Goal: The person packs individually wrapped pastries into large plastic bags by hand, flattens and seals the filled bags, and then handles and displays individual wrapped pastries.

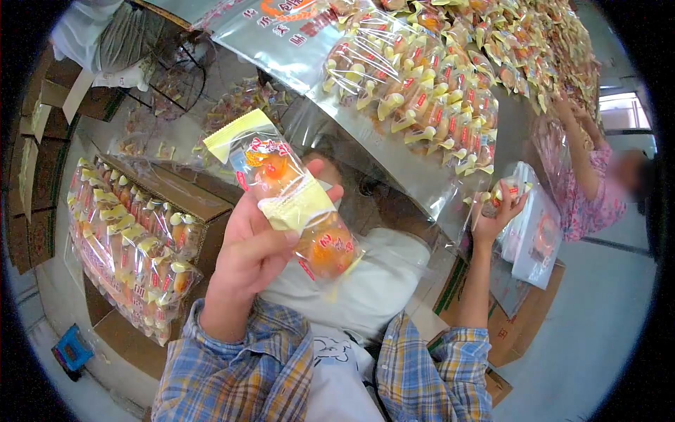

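My left hand [256, 246], at the centre, is closed round two wrapped pastries [271, 169] joined end to end, with yellow and clear wrappers and red print. My right hand [498, 211], farther right, has its fingers curled round another small wrapped pastry [508, 191]. It is beside the table's near corner. Beyond my hands a large clear bag [415, 91] lies on the table, with rows of wrapped pastries inside it.
At the left, a filled bag of pastries [126, 253] rests on an open carton [200, 190]. Stacked white bags [538, 232] stand over a carton at the right. A co-worker in pink [594, 169] reaches toward the heaped pastries [555, 49]. A blue object [72, 348] is on the floor.
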A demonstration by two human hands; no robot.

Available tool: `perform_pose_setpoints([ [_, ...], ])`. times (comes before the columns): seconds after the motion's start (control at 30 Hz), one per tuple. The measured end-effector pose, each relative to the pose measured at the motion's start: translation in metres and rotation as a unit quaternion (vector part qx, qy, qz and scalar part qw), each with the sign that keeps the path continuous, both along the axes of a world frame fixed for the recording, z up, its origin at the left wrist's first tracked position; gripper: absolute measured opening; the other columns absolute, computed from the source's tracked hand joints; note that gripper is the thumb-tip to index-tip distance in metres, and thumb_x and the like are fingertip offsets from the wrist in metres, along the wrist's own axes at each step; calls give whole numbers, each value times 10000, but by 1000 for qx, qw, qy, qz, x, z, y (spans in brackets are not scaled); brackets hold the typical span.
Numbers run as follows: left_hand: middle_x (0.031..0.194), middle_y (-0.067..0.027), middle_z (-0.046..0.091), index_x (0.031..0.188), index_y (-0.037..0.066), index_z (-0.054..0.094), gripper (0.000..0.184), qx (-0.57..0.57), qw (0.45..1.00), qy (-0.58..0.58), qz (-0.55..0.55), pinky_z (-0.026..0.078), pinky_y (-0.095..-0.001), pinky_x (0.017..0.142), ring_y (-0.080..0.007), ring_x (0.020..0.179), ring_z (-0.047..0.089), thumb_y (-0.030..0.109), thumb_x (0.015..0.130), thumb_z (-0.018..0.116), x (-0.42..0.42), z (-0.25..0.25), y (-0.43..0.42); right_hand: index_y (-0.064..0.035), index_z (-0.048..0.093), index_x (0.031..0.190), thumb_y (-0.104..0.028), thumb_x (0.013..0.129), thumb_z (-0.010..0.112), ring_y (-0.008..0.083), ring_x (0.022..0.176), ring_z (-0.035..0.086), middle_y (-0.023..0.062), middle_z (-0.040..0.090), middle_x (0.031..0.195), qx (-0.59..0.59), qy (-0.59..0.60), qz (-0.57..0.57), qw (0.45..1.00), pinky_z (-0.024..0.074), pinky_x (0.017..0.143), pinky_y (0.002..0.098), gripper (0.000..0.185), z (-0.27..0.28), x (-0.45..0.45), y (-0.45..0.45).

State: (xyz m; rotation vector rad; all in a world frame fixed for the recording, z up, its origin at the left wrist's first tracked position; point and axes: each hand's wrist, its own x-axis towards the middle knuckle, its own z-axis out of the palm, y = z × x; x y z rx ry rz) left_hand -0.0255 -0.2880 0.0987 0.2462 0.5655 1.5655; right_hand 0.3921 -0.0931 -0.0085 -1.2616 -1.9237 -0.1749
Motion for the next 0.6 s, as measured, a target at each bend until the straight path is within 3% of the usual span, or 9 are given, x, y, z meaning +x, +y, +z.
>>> perform_pose_setpoints([
  [0.1, 1605, -234, 307, 1565, -1, 208, 845, 6, 1000, 24, -8, 352, -551, 1179, -433, 1451, 371, -120, 782, 501, 3, 8, -4, -174, 632, 1354, -141, 733, 883, 363, 1382, 396, 241, 173, 1605, 13, -13, -1, 1000, 355, 1139, 444, 671, 0, 0, 0],
  [0.2, 1605, -314, 242, 1561, -33, 194, 834, 7, 1000, 3, 4, 347, -609, 1162, -530, 1437, 323, 2, 809, 553, 7, 15, -5, -169, 630, 1354, -141, 734, 882, 375, 1390, 393, 242, 175, 1601, 1, 19, 12, 1000, 361, 1138, 449, 669, -5, 3, 3],
  [0.3, 1613, -319, 210, 1570, -40, 160, 804, -14, 998, -58, -20, 319, -617, 1172, -526, 1451, 294, 55, 871, 546, 5, 23, -5, -164, 629, 1351, -139, 740, 877, 391, 1410, 377, 242, 179, 1597, -13, 12, 0, 1000, 363, 1141, 455, 660, -3, 4, 2],
  [0.5, 1612, -324, 202, 1586, -5, 122, 759, -10, 998, -54, -32, 334, -630, 1155, -497, 1466, 286, 170, 985, 552, 7, 22, -10, -158, 637, 1329, -158, 744, 882, 412, 1473, 278, 247, 173, 1597, 4, -31, -16, 999, 345, 1156, 466, 634, 2, 0, 0],
  [0.6, 1611, -324, 206, 1588, 5, 122, 746, -7, 998, -53, -36, 338, -625, 1154, -467, 1474, 294, 205, 1007, 545, 6, 25, -12, -168, 637, 1325, -177, 744, 888, 430, 1497, 212, 255, 176, 1594, -22, 14, -4, 1000, 332, 1160, 492, 633, 1, -1, 0],
])
